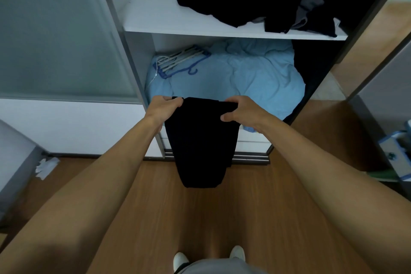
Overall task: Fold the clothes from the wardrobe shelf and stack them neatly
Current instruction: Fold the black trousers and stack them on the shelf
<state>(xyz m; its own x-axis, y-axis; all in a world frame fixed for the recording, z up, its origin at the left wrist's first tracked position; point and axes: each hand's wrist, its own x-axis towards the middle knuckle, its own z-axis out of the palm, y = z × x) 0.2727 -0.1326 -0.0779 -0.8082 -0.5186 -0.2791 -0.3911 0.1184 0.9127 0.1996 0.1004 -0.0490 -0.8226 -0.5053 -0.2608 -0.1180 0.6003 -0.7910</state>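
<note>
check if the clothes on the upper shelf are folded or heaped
Heaped, not folded: the dark clothes lie crumpled and overlapping on the white shelf.

The light is dim, cool and even, and shadows are soft: one lies under the shelf (155,15), another across the left forearm (51,251) at the bottom corner. The black garment (200,140) and pile (240,2) read as flat dark shapes with almost no folds. The wide lens tilts the wardrobe upright (126,55) and stretches both arms toward the edges. Everything is slightly soft.

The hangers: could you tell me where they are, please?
The hangers lie on the blue bedding, left side of the head view, beneath the shelf.
</note>
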